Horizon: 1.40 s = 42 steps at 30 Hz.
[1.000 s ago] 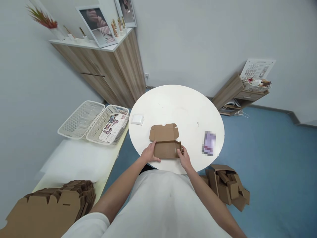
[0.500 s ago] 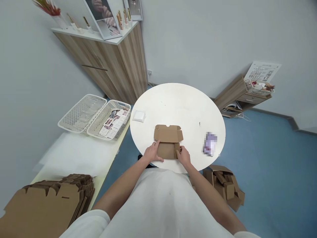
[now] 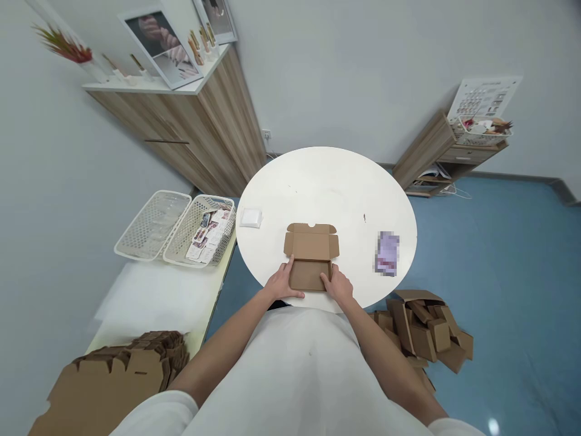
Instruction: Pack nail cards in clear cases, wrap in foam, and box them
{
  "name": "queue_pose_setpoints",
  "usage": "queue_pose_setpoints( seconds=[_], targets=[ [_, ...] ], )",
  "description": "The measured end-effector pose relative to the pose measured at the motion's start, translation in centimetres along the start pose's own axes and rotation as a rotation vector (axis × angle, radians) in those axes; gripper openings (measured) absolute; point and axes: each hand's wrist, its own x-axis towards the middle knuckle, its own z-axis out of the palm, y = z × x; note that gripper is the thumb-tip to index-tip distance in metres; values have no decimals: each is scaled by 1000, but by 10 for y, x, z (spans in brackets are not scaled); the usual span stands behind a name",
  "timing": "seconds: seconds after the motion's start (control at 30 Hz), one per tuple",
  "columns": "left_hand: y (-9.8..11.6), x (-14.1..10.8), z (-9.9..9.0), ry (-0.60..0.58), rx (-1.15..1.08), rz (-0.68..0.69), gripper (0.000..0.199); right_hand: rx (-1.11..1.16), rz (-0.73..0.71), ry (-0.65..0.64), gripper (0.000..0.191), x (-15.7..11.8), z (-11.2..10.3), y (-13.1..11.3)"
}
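A brown cardboard box [image 3: 311,246] lies on the white round table [image 3: 327,175], near my body. Its lid is up and tilted away from me, with side flaps spread, and its shallow tray shows nothing inside. My left hand [image 3: 280,283] is closed around the tray's left end, one finger at the back corner and the thumb along the front edge. At the right end, my right hand [image 3: 338,284] grips the side wall, thumb inside and fingers outside.
On the table are a white packet [image 3: 251,218] and a pixelated purple item [image 3: 387,253]. White baskets [image 3: 200,230] and stacked flat cardboard [image 3: 104,387] lie on the left side table. Folded boxes fill a carton [image 3: 403,327] on the floor at right.
The box's right side flap, which stood folded over inside the tray, is now pressed against the right wall. My right thumb has moved inside the tray. The camera view has shifted slightly.
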Motion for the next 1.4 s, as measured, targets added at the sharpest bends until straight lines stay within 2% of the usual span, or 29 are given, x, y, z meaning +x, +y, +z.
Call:
queue_pose_setpoints(
  seconds=[0.07,0.13,0.27,0.37,0.5,0.73,1.03,1.2,1.3,1.4],
  targets=[
    [-3,-8,1,40,-119,-5,118,100,-17,25,56,-8,2,4],
    [-6,-17,5,75,-261,-89,108,238,-51,41,64,-16,6,9],
    [-5,-25,10,58,-523,-261,81,604,-119,13,66,-27,17,21],
    [2,-18,8,31,-657,-267,65,828,-86,0,65,-26,23,23],
    [14,3,6,53,-749,-250,61,991,-62,20,65,-13,20,19],
    [22,25,9,34,-777,-175,64,1038,-17,-2,79,2,10,18],
    [17,23,11,27,-619,-126,61,968,-35,7,72,2,17,20],
    [15,22,7,-34,-596,-97,60,985,-39,21,73,0,20,18],
    [10,22,9,-24,-537,-120,61,977,-30,57,74,-5,22,16],
    [1,18,12,-22,-559,-125,60,952,53,168,67,-16,31,15]
  ],
)
